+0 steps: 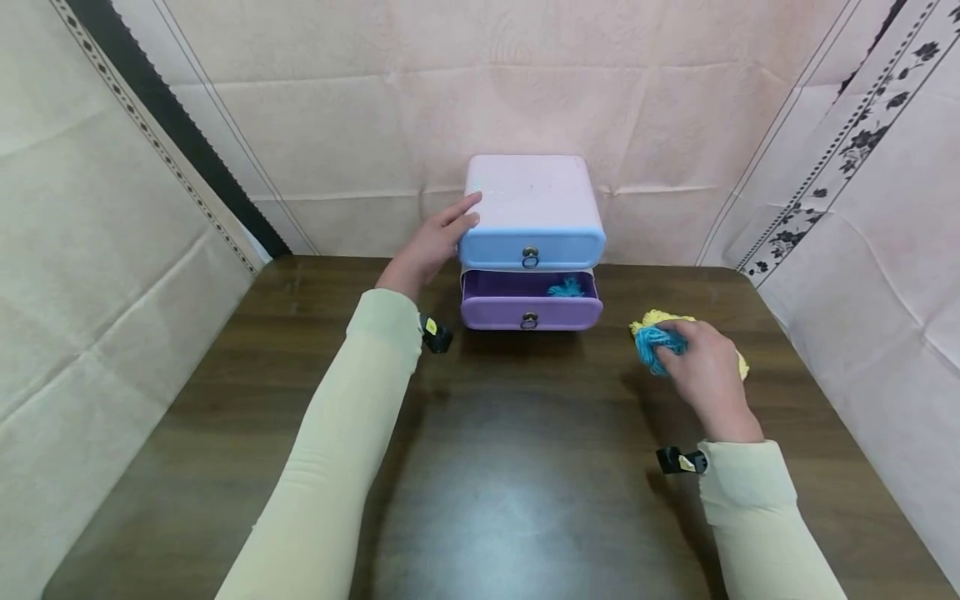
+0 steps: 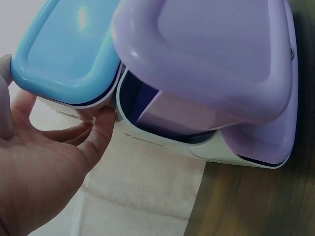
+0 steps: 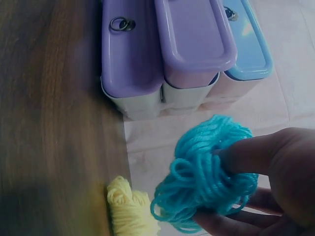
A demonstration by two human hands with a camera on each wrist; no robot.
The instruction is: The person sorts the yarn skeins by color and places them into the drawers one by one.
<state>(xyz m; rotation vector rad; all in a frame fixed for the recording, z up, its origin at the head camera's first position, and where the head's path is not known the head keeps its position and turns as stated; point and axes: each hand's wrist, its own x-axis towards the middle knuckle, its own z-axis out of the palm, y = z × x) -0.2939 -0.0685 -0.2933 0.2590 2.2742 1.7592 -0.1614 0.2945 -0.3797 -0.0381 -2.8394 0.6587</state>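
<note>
In the head view my right hand (image 1: pixel 705 371) pinches a bundle of bright blue yarn (image 3: pixel 209 169) between thumb and fingers. Behind and under it lies yellow yarn (image 1: pixel 660 317) on the table, also visible below the blue bundle in the right wrist view. My left hand (image 1: pixel 435 246) rests against the upper left side of a small drawer cabinet (image 1: pixel 532 187), its fingers touching the casing by the blue drawer (image 1: pixel 562 247). Beneath that, a purple drawer (image 1: pixel 495 314) stands pulled out, with another piece of blue yarn (image 1: pixel 566 287) inside.
A lower purple drawer (image 3: pixel 130 64) sits closed under the pulled-out one. The cabinet stands at the back of the dark wooden table (image 1: pixel 487 467), close to the cloth-covered back wall (image 1: pixel 322 142). Pale cloth also hangs on both sides.
</note>
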